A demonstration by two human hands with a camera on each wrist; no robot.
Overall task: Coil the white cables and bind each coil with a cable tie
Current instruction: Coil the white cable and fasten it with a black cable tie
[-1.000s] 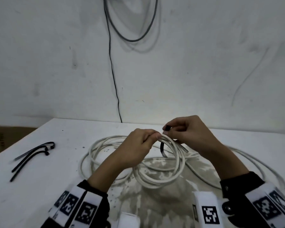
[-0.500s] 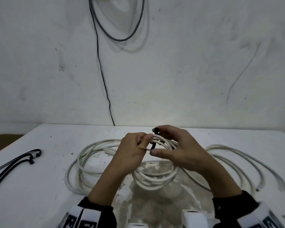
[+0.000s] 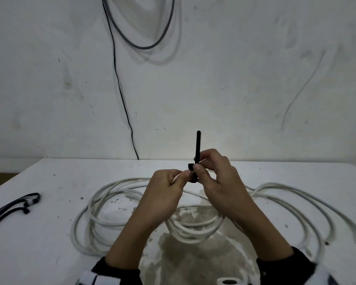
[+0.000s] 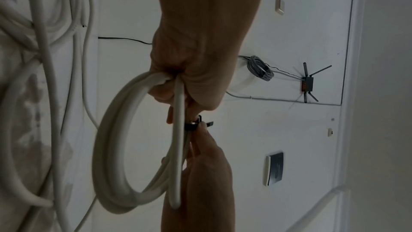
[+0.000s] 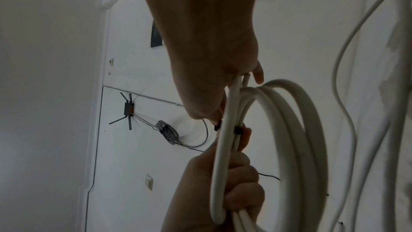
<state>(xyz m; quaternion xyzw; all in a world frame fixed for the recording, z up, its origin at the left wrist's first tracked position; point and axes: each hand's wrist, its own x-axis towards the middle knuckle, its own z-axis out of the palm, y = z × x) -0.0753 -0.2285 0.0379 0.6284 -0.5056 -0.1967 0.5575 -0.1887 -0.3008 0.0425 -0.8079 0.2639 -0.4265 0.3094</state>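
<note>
Both hands hold a coil of white cable (image 3: 193, 227) up over the white table (image 3: 70, 173). My left hand (image 3: 180, 175) grips the top of the coil in a fist; the left wrist view shows the coil (image 4: 116, 147) hanging from it. A black cable tie (image 3: 198, 147) wraps the bundle, its tail standing straight up. My right hand (image 3: 199, 166) pinches the tie just above its head. The tie's band (image 5: 236, 130) crosses the strands between the right hand (image 5: 223, 110) and the left hand (image 5: 240, 174).
Spare black cable ties (image 3: 19, 204) lie at the table's left edge. Loose white cable (image 3: 95, 212) sprawls on the left, and more cable loops (image 3: 296, 198) on the right. A thin black wire (image 3: 119, 89) and a grey cable loop (image 3: 142, 46) hang on the wall behind.
The tie's tail, earlier bent round the coil under my fingers, now sticks straight up above my right hand. Both hands have risen a little with the coil.
</note>
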